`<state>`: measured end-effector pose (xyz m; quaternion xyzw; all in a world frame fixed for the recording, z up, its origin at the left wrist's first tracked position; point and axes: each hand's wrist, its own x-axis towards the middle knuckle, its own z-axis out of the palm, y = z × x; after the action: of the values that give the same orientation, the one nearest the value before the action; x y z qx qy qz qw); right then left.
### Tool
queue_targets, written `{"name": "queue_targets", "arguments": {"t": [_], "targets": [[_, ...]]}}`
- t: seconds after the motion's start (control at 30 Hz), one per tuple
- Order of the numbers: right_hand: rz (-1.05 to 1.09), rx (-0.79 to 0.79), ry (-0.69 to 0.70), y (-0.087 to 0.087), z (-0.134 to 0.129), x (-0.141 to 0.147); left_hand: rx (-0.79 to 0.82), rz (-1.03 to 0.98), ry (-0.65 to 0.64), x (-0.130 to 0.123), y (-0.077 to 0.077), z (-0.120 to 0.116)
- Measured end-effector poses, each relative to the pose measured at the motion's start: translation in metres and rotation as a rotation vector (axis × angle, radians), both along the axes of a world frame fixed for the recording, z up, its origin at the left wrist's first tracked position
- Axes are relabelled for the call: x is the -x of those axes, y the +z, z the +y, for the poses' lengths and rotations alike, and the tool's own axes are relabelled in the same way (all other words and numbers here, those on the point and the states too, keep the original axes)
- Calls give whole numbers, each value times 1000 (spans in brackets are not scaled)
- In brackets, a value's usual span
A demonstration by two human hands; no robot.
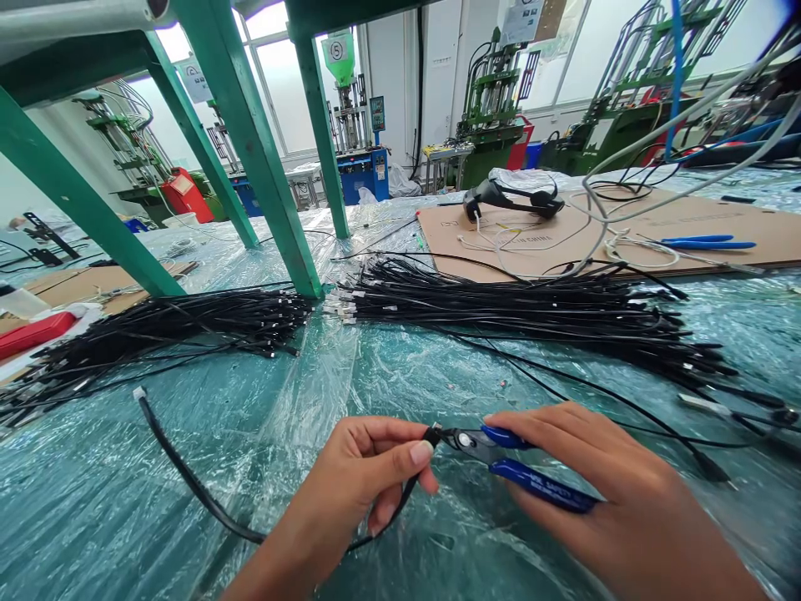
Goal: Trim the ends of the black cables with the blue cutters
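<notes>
Between the thumb and fingers of my left hand [369,476] is the connector end of a black cable [188,480]. The cable loops under that hand, and its other end, a pale connector [139,392], points up at the left. My right hand [601,484] is closed around blue-handled flush cutters [538,480]. Their jaws meet the cable end at my left fingertips; whether they touch it or only lie against it I cannot tell. Beyond my hands lies a thick bundle of black cables [501,309].
A second cable bundle [206,321] lies at the left beside a green metal post [250,150]. On a cardboard sheet [688,217] rest a black headset [513,200] and blue-handled tweezers or pliers [707,242]. Plastic film [406,376] covers the table. Loose cables cross at the right.
</notes>
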<state>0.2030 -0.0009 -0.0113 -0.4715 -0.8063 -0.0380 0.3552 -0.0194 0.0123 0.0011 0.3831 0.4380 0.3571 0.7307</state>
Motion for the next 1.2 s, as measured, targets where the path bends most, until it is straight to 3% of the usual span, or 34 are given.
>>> {"name": "queue_targets", "arguments": {"t": [0.4,1.2], "targets": [[-23,-97,-25,0,-1,2,21,1,12,0,2,2],[3,-11,-2,1,1,2,8,11,7,0,1,1]]}}
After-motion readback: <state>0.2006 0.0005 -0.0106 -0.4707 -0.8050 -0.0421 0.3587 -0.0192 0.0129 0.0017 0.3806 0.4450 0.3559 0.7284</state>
